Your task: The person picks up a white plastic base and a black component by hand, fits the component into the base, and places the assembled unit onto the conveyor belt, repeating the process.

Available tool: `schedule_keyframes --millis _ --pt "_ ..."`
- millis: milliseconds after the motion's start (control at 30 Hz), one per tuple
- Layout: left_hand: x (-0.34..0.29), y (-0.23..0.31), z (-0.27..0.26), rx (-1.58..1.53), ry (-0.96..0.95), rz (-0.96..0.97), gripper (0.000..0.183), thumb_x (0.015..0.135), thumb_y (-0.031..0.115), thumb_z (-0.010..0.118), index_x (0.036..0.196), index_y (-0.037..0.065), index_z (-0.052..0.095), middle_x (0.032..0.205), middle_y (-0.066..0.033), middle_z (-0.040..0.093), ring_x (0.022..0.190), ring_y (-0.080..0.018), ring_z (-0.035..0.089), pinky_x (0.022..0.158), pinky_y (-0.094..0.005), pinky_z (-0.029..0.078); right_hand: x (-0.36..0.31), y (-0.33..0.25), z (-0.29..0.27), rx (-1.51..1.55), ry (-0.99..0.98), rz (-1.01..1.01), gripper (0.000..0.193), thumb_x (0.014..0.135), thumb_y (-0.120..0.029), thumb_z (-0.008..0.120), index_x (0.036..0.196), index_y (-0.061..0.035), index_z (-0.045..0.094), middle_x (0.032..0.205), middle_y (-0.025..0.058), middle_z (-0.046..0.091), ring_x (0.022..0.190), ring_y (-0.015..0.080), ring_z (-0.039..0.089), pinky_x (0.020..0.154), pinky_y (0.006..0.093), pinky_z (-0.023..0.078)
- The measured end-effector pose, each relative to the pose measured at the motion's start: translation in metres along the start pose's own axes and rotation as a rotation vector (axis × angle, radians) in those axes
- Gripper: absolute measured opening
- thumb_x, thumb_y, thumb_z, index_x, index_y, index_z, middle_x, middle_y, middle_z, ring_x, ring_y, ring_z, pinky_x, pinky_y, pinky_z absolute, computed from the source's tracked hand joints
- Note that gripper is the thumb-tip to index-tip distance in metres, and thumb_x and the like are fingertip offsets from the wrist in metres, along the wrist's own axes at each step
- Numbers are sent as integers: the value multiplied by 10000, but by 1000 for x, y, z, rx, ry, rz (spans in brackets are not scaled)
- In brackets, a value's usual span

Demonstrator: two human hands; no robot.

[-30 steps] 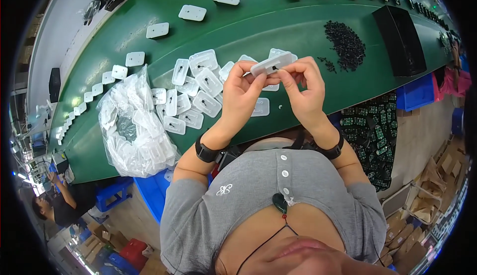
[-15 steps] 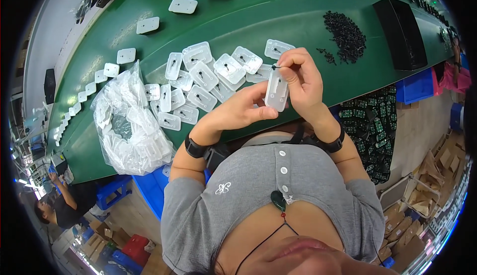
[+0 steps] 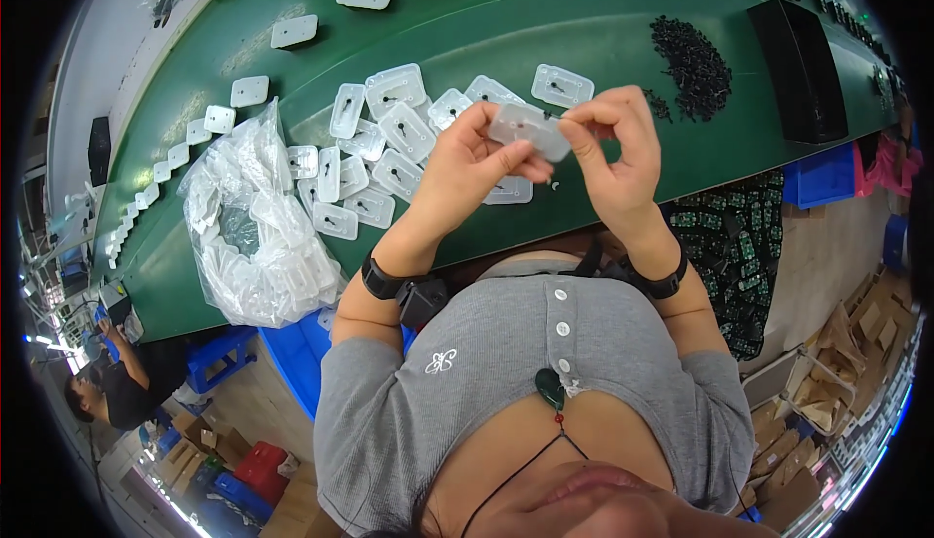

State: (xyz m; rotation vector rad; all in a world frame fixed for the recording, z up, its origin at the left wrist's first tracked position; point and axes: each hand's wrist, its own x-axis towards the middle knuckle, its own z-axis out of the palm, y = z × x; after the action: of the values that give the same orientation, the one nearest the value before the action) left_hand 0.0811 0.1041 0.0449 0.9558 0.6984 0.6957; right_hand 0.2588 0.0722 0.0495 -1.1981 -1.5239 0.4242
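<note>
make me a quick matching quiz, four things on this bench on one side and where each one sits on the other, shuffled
Things:
1. white rectangular plastic cover
2. pile of small black parts
3. clear plastic bag of white covers
4. long black tray

Places:
A. far right of the green table
B. left, at the near edge
C. held between left hand and right hand
D. just left of the tray

Pairs: 1-C, 2-D, 3-B, 4-A
</note>
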Motion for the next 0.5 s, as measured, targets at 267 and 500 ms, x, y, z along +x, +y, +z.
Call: schedule_keyframes --millis 267,500 --pt "1 -6 3 -2 139 101 168 914 -20 534 1073 -61 498 1053 -155 623 938 -214 659 841 -304 546 -9 1 13 -69 -38 50 118 729 -71 732 783 -73 628 762 25 543 624 174 525 608 300 366" --pt "-2 -18 2 116 102 294 169 922 3 540 1079 -50 505 1038 -110 610 925 -187 655 820 -275 535 -8 -3 16 162 -84 310 87 790 -68 705 814 -39 627 757 -13 509 643 79 455 576 220 364"
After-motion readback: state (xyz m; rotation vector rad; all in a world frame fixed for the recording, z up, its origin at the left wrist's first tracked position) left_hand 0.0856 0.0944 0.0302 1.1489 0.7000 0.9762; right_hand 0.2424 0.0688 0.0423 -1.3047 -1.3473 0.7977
